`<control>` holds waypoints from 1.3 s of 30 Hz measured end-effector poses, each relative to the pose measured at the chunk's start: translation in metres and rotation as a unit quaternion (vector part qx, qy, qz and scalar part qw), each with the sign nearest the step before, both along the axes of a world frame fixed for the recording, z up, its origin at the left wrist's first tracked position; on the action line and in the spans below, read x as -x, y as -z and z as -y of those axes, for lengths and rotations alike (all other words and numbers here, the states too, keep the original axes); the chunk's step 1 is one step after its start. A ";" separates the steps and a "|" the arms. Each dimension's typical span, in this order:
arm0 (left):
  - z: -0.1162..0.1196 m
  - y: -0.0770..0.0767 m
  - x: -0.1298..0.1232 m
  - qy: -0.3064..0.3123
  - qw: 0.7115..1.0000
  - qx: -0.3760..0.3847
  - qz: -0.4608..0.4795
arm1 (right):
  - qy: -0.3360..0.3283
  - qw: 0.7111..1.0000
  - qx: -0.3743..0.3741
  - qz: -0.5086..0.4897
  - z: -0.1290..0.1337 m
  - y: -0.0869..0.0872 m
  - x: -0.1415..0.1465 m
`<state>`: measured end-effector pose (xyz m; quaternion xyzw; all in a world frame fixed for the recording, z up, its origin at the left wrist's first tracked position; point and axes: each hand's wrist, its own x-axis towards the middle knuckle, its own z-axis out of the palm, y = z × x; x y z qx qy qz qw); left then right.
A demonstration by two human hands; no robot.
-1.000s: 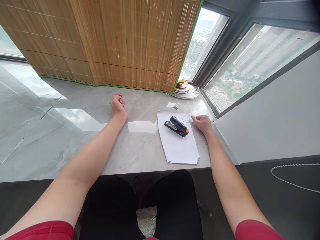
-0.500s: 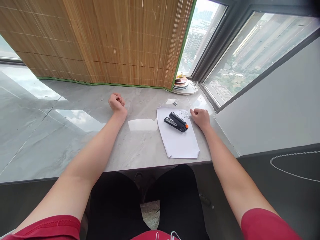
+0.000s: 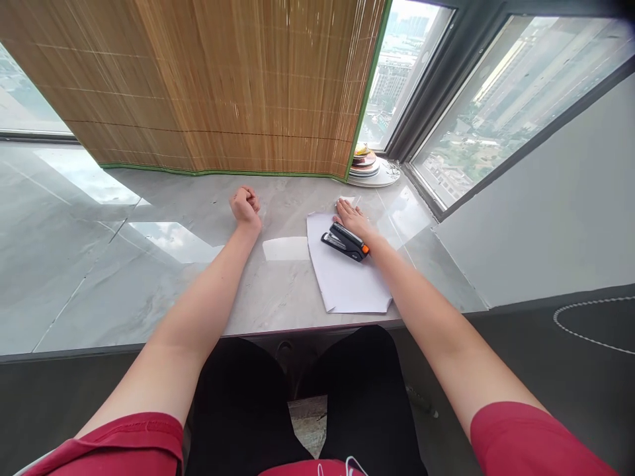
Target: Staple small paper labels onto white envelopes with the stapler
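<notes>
My left hand (image 3: 245, 206) rests on the grey marble-look sill in a loose fist, with nothing visible in it. Beyond the top edge of a white sheet stack (image 3: 342, 294), my right hand (image 3: 354, 218) lies palm down with its fingers stretched out, over the spot where small staple strips lay. Whatever is under the fingers is hidden. A black stapler (image 3: 346, 242) with an orange end lies at a slant on the paper, just below my right hand, its orange end close to the wrist.
A bamboo blind (image 3: 223, 86) with green edging hangs down at the back. Stacked plates (image 3: 376, 173) stand in the corner by the window. A white wall (image 3: 546, 218) bounds the right side, and the sill's front edge (image 3: 307, 328) runs above my knees.
My right hand has moved left from beside the paper to its top edge, and its curled fingers have stretched out. It now covers the staple strips. My left hand remains a fist.
</notes>
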<state>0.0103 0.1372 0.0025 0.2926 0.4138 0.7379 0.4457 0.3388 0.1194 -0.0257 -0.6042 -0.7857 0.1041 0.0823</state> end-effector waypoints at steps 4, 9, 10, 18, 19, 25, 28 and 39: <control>0.009 0.001 -0.001 -0.044 0.999 0.007 -0.005 | -0.009 1.000 -0.011 -0.004 0.011 -0.005 0.058; 0.038 -0.006 0.021 -0.142 0.984 0.056 -0.088 | -0.025 0.997 -0.028 -0.066 0.017 -0.005 0.136; 0.047 -0.007 0.033 -0.153 0.976 0.064 -0.143 | -0.034 0.995 -0.030 -0.090 0.018 -0.005 0.151; 0.138 0.004 0.123 -0.101 0.676 0.280 -0.674 | -0.090 0.982 -0.024 -0.167 0.029 -0.010 0.226; 0.142 0.005 0.123 -0.081 0.649 0.306 -0.692 | -0.095 0.981 -0.024 -0.168 0.031 -0.012 0.229; 0.138 0.000 0.114 -0.056 0.601 0.338 -0.722 | -0.095 0.973 -0.095 -0.185 0.041 -0.025 0.229; 0.138 -0.001 0.115 -0.055 0.603 0.340 -0.719 | -0.042 0.974 -0.119 -0.187 0.047 -0.030 0.202; 0.136 -0.003 0.115 -0.044 0.604 0.345 -0.717 | 0.137 0.987 -0.083 0.016 0.147 -0.012 -0.097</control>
